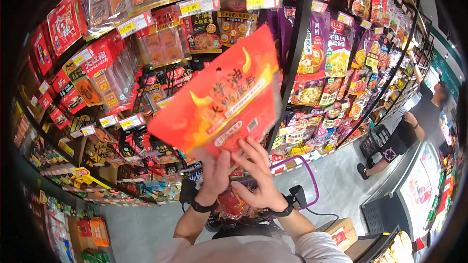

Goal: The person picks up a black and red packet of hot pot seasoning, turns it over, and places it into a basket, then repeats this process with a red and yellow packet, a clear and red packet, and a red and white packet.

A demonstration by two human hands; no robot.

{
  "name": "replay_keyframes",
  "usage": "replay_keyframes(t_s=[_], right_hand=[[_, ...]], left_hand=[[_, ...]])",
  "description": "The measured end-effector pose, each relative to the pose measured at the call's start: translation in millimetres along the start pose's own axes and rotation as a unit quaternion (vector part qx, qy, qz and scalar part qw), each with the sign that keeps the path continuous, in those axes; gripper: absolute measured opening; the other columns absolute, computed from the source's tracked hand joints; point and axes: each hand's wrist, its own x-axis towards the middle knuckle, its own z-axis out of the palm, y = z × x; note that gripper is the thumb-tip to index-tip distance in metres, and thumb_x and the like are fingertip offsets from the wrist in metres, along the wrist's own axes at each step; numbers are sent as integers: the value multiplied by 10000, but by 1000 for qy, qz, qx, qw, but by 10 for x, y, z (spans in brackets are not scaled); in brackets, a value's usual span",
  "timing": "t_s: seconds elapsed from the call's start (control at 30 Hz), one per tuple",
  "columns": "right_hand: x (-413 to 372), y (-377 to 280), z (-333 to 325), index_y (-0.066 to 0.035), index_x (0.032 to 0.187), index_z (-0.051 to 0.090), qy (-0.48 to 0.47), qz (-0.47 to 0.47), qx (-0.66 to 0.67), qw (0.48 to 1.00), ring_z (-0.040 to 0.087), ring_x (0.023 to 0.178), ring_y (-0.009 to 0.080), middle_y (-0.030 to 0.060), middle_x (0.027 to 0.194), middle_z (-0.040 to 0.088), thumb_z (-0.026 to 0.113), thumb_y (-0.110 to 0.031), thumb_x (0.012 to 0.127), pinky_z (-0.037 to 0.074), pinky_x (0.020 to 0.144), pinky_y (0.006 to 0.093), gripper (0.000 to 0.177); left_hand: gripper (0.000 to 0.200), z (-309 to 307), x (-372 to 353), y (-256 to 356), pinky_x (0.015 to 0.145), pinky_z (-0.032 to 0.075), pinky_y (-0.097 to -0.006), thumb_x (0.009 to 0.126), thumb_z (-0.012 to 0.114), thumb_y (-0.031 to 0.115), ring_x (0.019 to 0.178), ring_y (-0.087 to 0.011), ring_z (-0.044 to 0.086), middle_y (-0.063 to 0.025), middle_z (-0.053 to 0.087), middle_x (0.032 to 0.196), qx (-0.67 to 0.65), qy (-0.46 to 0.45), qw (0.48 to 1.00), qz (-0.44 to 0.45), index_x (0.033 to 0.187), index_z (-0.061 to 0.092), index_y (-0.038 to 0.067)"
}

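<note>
A large red packet of hotpot soup base (234,95) is held up tilted before the shelves, its printed front facing me. It has flame-like yellow horns, dark lettering and a see-through right edge. My left hand (216,175) grips its lower edge, thumb up and the other fingers partly hidden. My right hand (258,178) holds the same lower edge from the right, with its fingers laid against the front. Below my hands, a shopping cart with a purple handle (312,178) contains red packets (231,202).
Hanging packets and price tags (199,6) fill the curved shelves, split by a black upright (298,44). At the right, a person (414,122) in dark clothes reaches to the shelf, near a black basket (374,139). A cardboard box (343,234) and white freezer (407,185) stand lower right.
</note>
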Motion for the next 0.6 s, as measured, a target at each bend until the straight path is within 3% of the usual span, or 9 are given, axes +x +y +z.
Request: replay_keyframes(t_s=[0.03, 0.13, 0.23, 0.37, 0.6], right_hand=[[-23, 6, -50, -44, 1249, 573, -3, -6, -29, 1000, 339, 1344, 375, 199, 1411, 416, 688, -99, 709, 178, 1118, 530, 555], [-103, 69, -135, -69, 1186, 625, 50, -3, -96, 994, 357, 1333, 367, 181, 1387, 454, 685, -92, 711, 150, 1121, 557, 479], [-170, 165, -286, -75, 1199, 617, 116, 19, -143, 983, 364, 1328, 359, 167, 1395, 451, 667, -64, 738, 168, 1116, 539, 464], [-224, 378, -416, -44, 1267, 553, 178, 73, -45, 980, 351, 1338, 366, 208, 1436, 383, 630, -27, 783, 232, 1110, 453, 491], [-287, 515, -559, -29, 1284, 533, 162, 83, 34, 983, 370, 1334, 347, 210, 1439, 380, 617, -3, 811, 307, 1074, 424, 480]], left_hand=[[366, -117, 39, -53, 965, 385, -333, 989, 452, 211, 1106, -186, 522, -105, 550, 1221, 79, -23, 996, 27, 1263, 463, -32], [373, -35, 92, -10, 968, 377, -317, 992, 445, 225, 1108, -167, 509, -94, 545, 1222, 125, -8, 989, 80, 1267, 462, -27], [373, -29, 69, 105, 977, 367, -307, 987, 462, 203, 1120, -156, 498, -81, 545, 1223, 165, -11, 984, 67, 1284, 446, -24], [364, 27, 144, 86, 1000, 357, -299, 977, 487, 134, 1151, -152, 499, -84, 540, 1262, 161, 31, 981, 108, 1300, 433, -26], [398, 120, 190, 52, 1005, 361, -298, 970, 533, 164, 1157, -154, 511, -92, 547, 1270, 123, 51, 984, 118, 1304, 431, -27]])
